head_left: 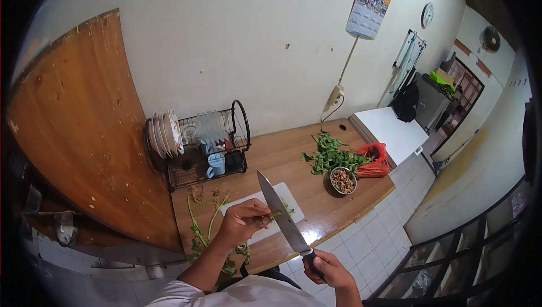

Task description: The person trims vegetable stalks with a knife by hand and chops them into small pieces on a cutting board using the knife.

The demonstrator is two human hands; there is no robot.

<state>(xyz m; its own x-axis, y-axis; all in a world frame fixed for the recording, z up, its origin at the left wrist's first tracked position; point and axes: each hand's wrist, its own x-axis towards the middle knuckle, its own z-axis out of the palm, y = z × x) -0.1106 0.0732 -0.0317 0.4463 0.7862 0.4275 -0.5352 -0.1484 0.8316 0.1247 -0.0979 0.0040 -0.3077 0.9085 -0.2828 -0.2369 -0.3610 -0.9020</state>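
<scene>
My right hand [330, 271] is wrapped round the black handle of a large kitchen knife [280, 211], its blade slanting up and to the left over the table. Beside the blade, my left hand [247, 220] pinches a small piece of green stem [274, 214] between thumb and fingers. Whether the blade touches the stem I cannot tell. Below both hands lies a white cutting board [294, 210] with a few green bits on it. Long leafy stems [195, 229] lie to the left of the board, partly behind my left forearm.
A dish rack [237, 154] with plates, glasses and a blue mug [215, 163] stands at the back left. Toward the right are leafy greens [327, 154], a bowl of chopped brown pieces [343, 181] and a red plastic bag [375, 163]. A wooden panel [84, 120] rises at the left.
</scene>
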